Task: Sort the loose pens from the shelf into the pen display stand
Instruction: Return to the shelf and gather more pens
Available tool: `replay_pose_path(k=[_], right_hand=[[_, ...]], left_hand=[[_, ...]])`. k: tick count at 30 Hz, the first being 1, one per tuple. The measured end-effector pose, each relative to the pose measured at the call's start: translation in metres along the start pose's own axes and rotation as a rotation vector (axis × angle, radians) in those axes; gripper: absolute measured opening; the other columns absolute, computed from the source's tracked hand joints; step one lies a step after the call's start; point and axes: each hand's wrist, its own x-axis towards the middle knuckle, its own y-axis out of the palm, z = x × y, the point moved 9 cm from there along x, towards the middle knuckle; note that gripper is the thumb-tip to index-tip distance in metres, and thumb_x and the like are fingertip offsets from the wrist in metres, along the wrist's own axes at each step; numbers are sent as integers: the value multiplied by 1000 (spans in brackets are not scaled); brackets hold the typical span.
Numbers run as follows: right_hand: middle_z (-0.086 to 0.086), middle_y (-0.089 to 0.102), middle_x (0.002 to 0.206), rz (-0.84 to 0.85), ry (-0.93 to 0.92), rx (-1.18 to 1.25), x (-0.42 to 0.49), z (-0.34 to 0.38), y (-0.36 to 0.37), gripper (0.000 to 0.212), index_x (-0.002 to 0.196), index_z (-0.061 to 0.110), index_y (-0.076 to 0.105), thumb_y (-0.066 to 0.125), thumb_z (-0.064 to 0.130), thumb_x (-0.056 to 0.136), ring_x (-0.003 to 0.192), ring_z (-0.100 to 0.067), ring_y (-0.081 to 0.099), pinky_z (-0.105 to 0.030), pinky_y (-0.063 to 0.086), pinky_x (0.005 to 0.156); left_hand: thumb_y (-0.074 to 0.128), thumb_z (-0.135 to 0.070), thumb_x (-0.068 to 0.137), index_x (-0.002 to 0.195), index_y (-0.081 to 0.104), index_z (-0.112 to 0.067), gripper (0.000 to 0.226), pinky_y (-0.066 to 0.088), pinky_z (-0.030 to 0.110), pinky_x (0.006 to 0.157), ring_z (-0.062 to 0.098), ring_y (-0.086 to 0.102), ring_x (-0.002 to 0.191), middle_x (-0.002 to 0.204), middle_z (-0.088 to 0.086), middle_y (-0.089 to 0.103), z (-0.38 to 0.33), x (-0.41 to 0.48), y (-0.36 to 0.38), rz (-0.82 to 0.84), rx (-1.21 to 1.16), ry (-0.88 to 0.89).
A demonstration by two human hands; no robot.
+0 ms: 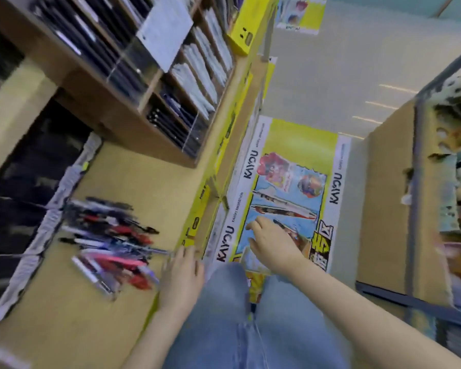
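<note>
Loose pens (109, 243): we see 1 smeared pile on the shelf (144, 177); count unreadable.
Pen display stand (133, 83): above the pile, top cut off.
Left hand (181, 272): at the shelf edge beside the pens; fingers blurred, so we cannot tell its grip.
Right hand (274, 246): over the floor poster (298, 155), fingers loosely spread, empty.

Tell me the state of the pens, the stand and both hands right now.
Pens: loose pile, lying on the shelf.
Stand: on the shelf, compartments stocked with pens.
Left hand: at the shelf edge by the pile; grip too blurred to tell.
Right hand: open, empty, off the shelf.
</note>
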Motion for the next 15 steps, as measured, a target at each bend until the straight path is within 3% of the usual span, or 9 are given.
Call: replay_pose_path(k=[2,6,10,12,15], right_hand=[[-13,44,125,49,-86,38,22,42,8,32,129,4,43,37,14,99,115,-30,41,-37,36,94],[-11,42,129,42,-215,79,61,115,16,40,136,6,35,37,23,100,119,-28,38,-31,28,98],[-11,36,138,89,-256,14,87,172,39,72,144,5,20,44,49,92,125,-28,34,-36,31,101],[-12,35,138,102,-259,-65,97,191,56,84,145,4,15,46,57,88,126,-28,34,-37,33,100],[-15,42,131,87,-235,-155,113,204,72,88,143,0,22,54,56,83,117,-31,42,-37,40,92]], left_hand=[[59,-11,85,100,63,-8,16,46,44,77,35,58,91,96,12,59,43,1,-19,-73,-51,-135],[59,-12,88,108,55,1,24,39,46,85,40,50,103,107,22,54,117,-6,-50,-247,-161,-419],[57,-25,91,131,39,3,53,33,49,94,42,38,117,127,28,41,173,-23,-51,-250,-271,-759],[58,-30,91,140,31,0,64,34,46,94,42,38,117,131,27,36,187,-27,-47,-269,-378,-826],[64,-25,88,147,18,-4,78,29,42,103,43,32,128,141,28,31,211,-25,-30,-340,-625,-859]])
